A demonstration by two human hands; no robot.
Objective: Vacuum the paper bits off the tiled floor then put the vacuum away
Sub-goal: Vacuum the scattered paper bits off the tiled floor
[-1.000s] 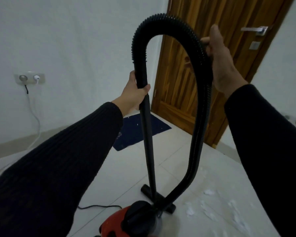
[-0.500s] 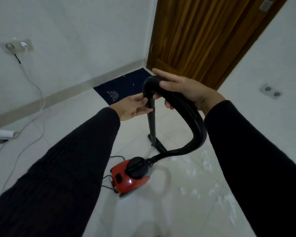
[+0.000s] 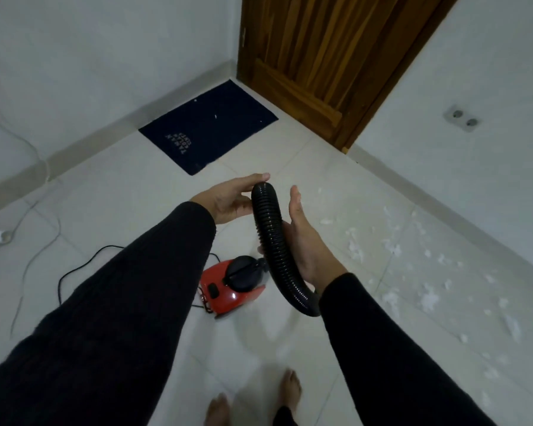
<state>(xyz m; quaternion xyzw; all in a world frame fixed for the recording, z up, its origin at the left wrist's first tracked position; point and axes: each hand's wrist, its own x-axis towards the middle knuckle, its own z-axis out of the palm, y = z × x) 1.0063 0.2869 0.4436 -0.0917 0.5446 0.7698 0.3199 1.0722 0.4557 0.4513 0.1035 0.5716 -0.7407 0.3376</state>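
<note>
Standing barefoot on the tiled floor (image 3: 154, 192), a person in black sleeves handles the ribbed black hose (image 3: 270, 238) of a small red canister vacuum (image 3: 225, 298) that sits on the tiles just below the hands. The left hand (image 3: 231, 199) lies flat-fingered against the hose's upper bend, fingertips touching it and nothing gripped. The right hand (image 3: 302, 238) supports the hose from the side with straight fingers and an open palm; whether the thumb wraps behind cannot be told. Torn paper bits (image 3: 391, 250) lie scattered to the right, along the wall beyond the hose, none yet collected by the look of it. A navy doormat (image 3: 210, 133) lies before the wooden door (image 3: 326, 56). To do this step well, a firmer grasp on the hose seems needed before steering the nozzle, hidden here, toward the litter, keeping the black power cord (image 3: 74, 272) clear of the feet.
</note>
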